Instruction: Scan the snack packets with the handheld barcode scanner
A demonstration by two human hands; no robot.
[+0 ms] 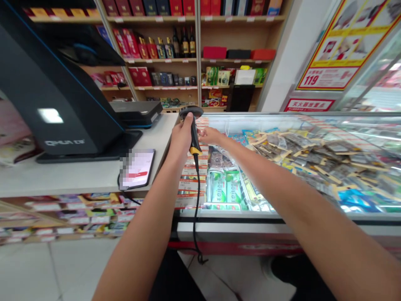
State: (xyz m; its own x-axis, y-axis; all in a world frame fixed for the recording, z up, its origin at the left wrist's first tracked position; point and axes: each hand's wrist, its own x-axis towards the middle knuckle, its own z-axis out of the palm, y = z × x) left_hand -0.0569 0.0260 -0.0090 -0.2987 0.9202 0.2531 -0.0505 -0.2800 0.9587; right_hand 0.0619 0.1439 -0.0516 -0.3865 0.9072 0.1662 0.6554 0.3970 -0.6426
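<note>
A black and yellow barcode scanner (194, 140) is upright over the left end of the freezer, its round head at the top and its cable hanging down. My left hand (182, 133) is wrapped around its handle, thumb near the head. Just right of the scanner, my right hand (210, 136) has its fingers curled together; what they hold, if anything, is hidden behind the scanner. Below both hands runs a strip of price labels (188, 184) on the freezer's glass top. Green and white ice cream packs (218, 188) show through the glass.
On the counter at left stand a dark checkout terminal (72, 104) and a phone (138, 169) with its screen lit. Many wrapped ice bars (313, 154) fill the freezer (250, 228) at right. Shelves (163, 60) with bottles and boxes line the back.
</note>
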